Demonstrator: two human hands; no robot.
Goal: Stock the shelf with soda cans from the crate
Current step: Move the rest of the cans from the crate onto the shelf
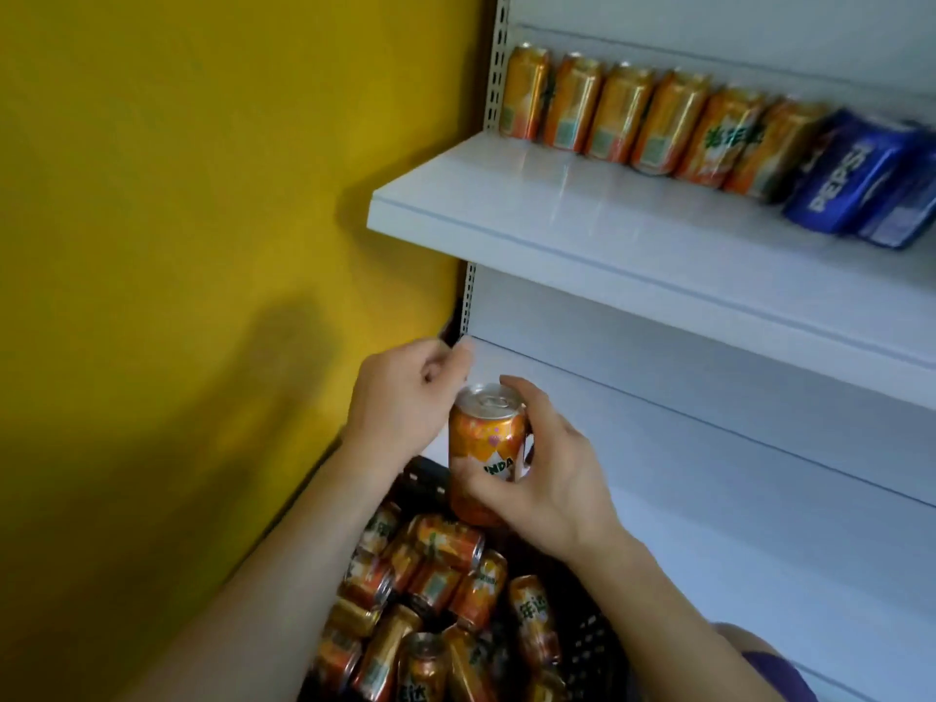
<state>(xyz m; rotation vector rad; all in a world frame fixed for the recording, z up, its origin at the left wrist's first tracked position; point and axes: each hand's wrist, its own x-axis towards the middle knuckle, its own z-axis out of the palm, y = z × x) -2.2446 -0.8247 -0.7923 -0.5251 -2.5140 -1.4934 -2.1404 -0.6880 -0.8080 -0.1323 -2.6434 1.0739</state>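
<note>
the right hand (547, 478) has its grip wrapped round an upright orange can (486, 448), lifted clear for the shelf (582, 215) up and right of it. below the grip sits the crate (590, 646) (still well stocked). the left hand (405, 397), loosely curled beside the can, holds nothing.

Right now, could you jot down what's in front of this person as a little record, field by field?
Right hand: grip on an upright orange can, above the crate
Left hand: beside the can's top, fingers loosely curled, holding nothing
Crate: dark, holds a jumble of orange cans lying at all angles
Upper shelf: row of six orange cans along the back, blue cans at the right end
Free space: front of the upper shelf is bare
Wall: yellow, left of the shelving
</note>
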